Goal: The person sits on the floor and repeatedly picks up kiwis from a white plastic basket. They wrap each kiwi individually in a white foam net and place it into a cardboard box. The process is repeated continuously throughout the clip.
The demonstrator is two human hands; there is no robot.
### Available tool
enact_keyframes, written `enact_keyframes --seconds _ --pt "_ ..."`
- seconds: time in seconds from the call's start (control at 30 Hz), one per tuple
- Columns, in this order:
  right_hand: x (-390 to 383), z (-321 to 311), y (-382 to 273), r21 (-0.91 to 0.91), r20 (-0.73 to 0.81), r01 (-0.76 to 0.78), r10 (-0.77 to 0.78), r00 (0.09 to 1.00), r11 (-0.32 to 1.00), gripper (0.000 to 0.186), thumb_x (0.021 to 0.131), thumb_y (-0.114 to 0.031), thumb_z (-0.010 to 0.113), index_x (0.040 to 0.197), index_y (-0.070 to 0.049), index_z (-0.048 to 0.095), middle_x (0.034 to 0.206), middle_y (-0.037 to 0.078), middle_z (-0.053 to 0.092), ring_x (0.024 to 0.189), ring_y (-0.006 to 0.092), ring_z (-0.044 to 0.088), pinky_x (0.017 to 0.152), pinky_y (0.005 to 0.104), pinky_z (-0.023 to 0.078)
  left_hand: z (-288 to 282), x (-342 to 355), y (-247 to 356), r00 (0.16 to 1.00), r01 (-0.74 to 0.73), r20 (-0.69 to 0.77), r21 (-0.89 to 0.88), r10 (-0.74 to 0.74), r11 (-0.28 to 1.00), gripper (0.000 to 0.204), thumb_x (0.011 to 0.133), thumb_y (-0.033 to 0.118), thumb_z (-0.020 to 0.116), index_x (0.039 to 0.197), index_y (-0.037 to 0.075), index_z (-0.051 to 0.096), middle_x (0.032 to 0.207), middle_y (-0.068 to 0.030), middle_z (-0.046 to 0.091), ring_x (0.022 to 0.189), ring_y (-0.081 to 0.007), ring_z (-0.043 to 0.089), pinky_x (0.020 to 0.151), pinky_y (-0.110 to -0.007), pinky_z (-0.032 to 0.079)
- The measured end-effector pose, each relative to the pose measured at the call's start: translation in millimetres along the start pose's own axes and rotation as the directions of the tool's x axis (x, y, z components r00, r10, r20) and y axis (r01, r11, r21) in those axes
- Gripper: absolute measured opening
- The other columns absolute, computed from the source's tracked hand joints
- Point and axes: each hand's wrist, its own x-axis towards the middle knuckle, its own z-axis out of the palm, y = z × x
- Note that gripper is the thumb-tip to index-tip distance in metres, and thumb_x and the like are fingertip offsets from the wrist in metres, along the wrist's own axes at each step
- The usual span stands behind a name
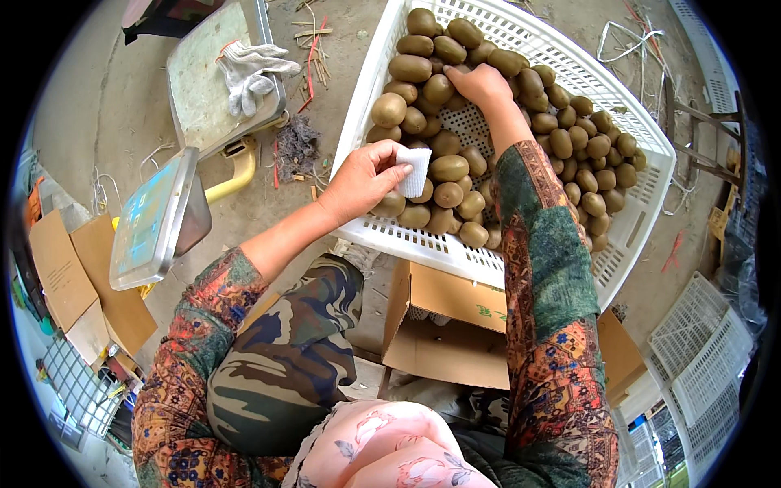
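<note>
A large white plastic crate stands before me, heaped with brown kiwifruit. At its near left side, my left hand pinches a small white foam sleeve between thumb and fingers, just above the fruit. My right hand reaches over the crate and down among the kiwifruit toward the far side. One of its fingertips touches the fruit; the other fingers are mostly hidden by the hand, so a grip does not show. Between my arms, part of the crate's perforated bottom shows.
Below the crate, an open cardboard box stands near my knees. On the left are a platform scale with knitted gloves on it, its tilted display and another carton. White crates lie at right.
</note>
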Motion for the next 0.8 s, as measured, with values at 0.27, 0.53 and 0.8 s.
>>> enact_keyframes --seconds 0.27,0.53,0.8 --pt "-39.3 23.8 48.4 0.905 -0.038 0.114 -0.187 0.982 0.410 0.060 0.089 -0.014 0.074 0.140 0.003 0.046 0.120 0.014 0.064 0.108 0.0203 0.064 0.091 0.0320 0.056 -6.4 4.5 -3.2 0.998 -0.064 -0.023 -0.031 0.063 0.997 0.014 0.098 0.009 0.064 0.111 0.002 0.063 0.094 0.0026 0.064 0.077 -0.0043 0.058 0.071 -0.022 0.051" --pt "-101.9 -6.8 79.9 0.956 -0.055 0.119 -0.233 0.971 0.269 0.052 0.089 -0.008 0.075 0.137 -0.005 0.054 0.122 0.008 0.063 0.103 0.0136 0.063 0.088 0.0273 0.057 -7.7 2.3 5.8 0.861 -0.443 0.006 0.497 0.508 0.746 0.021 0.084 0.004 0.072 0.104 0.009 0.066 0.091 -0.0108 0.066 0.081 -0.0313 0.066 0.072 -0.037 0.054" --pt "-105.7 -47.4 134.7 0.330 -0.405 0.313 -0.167 0.899 0.891 0.042 0.084 -0.008 0.074 0.126 -0.009 0.066 0.114 0.007 0.066 0.104 0.0203 0.063 0.092 0.0342 0.052 -16.3 -3.0 6.7 0.793 -0.534 0.156 0.643 0.588 0.550 0.030 0.078 -0.002 0.070 0.105 0.008 0.064 0.089 -0.0089 0.065 0.081 -0.0314 0.065 0.070 -0.040 0.054"
